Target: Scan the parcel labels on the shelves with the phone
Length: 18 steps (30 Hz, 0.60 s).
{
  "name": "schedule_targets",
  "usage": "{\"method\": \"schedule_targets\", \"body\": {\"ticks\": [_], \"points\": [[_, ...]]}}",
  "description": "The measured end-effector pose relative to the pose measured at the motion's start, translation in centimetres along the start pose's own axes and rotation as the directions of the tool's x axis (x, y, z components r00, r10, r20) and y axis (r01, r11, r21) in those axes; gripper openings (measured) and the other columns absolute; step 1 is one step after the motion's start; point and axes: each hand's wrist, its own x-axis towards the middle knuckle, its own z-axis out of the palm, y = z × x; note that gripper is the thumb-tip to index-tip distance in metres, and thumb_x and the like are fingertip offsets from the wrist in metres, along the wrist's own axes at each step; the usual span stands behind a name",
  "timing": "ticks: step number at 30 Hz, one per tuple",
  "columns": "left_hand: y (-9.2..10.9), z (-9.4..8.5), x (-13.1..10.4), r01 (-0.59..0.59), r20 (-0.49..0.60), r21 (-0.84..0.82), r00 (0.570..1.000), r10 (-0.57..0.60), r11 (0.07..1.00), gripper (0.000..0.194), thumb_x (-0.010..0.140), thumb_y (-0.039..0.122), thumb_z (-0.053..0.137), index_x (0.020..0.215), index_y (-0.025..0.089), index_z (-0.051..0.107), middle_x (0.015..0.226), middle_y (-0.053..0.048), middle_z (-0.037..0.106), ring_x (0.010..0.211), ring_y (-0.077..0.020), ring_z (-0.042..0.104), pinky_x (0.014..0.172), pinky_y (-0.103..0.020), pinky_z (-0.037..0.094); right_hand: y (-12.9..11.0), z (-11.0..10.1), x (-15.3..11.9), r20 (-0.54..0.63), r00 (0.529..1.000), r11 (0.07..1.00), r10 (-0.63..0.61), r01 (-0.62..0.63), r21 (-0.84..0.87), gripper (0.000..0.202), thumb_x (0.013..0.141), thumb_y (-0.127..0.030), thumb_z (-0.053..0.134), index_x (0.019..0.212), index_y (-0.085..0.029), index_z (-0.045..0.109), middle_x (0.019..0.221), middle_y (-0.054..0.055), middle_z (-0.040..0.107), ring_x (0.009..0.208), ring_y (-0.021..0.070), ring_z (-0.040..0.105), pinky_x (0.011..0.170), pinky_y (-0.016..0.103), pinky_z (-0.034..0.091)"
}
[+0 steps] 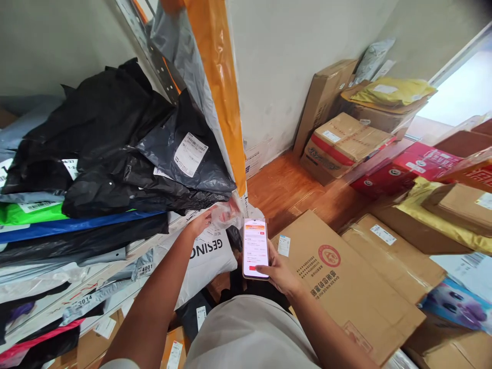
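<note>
In my right hand is a smartphone, its lit screen facing me and my thumb lying on a red button low on the display. My left hand reaches to the shelf's front corner, its fingers closed on a crinkled clear plastic bag with something reddish in it; the fingertips are partly hidden. Just below that hand a white parcel bag printed GESINO sticks out. Above it, dark plastic mailers are piled on the shelf, the front one carrying a white shipping label.
A large cardboard box lies close on my right. Beyond it are more boxes, red cartons and yellow padded bags. Wooden floor shows between shelf and boxes. An orange and grey plastic sheet hangs along the shelf post.
</note>
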Motion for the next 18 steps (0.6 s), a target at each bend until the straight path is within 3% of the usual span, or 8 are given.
{"method": "schedule_targets", "body": {"ticks": [4, 9, 14, 18], "points": [[0.1, 0.6, -0.1, -0.010, -0.005, -0.054, 1.000, 0.009, 0.998, 0.044, 0.091, 0.023, 0.044, 0.134, 0.018, 0.054, 0.131, -0.011, 0.063, 0.110, -0.0190, 0.063, 0.108, -0.038, 0.041, 0.6, -0.1, 0.4, 0.019, 1.000, 1.000, 0.006, -0.006, 0.003, 0.077, 0.056, -0.007, 0.078, 0.123, -0.034, 0.050, 0.112, -0.001, 0.074, 0.102, 0.0247, 0.069, 0.089, 0.042, 0.053], [0.2, 0.6, -0.3, -0.021, -0.044, -0.056, 0.999, 0.019, 0.998, 0.047, 0.090, 0.021, 0.042, 0.135, 0.017, 0.054, 0.137, -0.012, 0.060, 0.112, -0.0200, 0.063, 0.109, -0.039, 0.041, 0.9, 0.1, 0.6, 0.066, 0.997, 0.999, 0.042, -0.041, -0.007, 0.084, 0.057, -0.007, 0.078, 0.130, -0.033, 0.044, 0.112, 0.000, 0.073, 0.099, 0.0243, 0.069, 0.085, 0.041, 0.054], [0.6, 0.4, -0.5, -0.020, -0.075, 0.010, 0.997, 0.021, 1.000, 0.039, 0.085, 0.023, 0.052, 0.121, 0.018, 0.065, 0.138, -0.012, 0.060, 0.122, -0.0236, 0.058, 0.112, -0.041, 0.038, 1.2, -0.2, 0.4, 0.068, 0.996, 0.999, 0.054, -0.054, -0.010, 0.088, 0.057, -0.008, 0.079, 0.132, -0.033, 0.042, 0.117, 0.003, 0.070, 0.104, 0.0268, 0.067, 0.084, 0.042, 0.054], [1.5, 0.8, -1.1, -0.044, -0.071, 0.090, 0.996, 0.050, 0.995, 0.036, 0.074, 0.014, 0.057, 0.106, 0.021, 0.072, 0.129, -0.007, 0.067, 0.132, -0.0248, 0.051, 0.116, -0.042, 0.032, 1.3, -0.6, 0.4, 0.066, 0.996, 0.998, 0.057, -0.056, -0.008, 0.088, 0.057, -0.008, 0.079, 0.133, -0.032, 0.041, 0.114, 0.003, 0.071, 0.102, 0.0264, 0.067, 0.084, 0.042, 0.054]]}}
